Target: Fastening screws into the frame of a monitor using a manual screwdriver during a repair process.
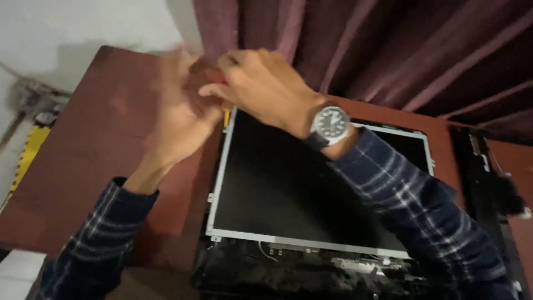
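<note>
The bare display panel (288, 183) lies flat, dark face up, on the brown counter (94, 144), its metal frame exposed and its near edge resting over an opened black housing (311, 275) with loose wiring showing. I judge the panel thin, stiff and fragile: light to lift, but apt to crack if flexed or pressed on the glass. I would take it by the metal frame along the two long sides, never by a corner or the face.

My right hand (266, 86) reaches across to the panel's far left corner, fingers curled together, seemingly pinching a small red item there; I cannot tell what it is. My left hand (180, 119) is beside it, blurred, fingers apparently spread and holding nothing I can make out.

A wristwatch (331, 123) sits on the right wrist. Maroon curtains (388, 50) hang behind; a black bezel part (488, 183) lies at right.
</note>
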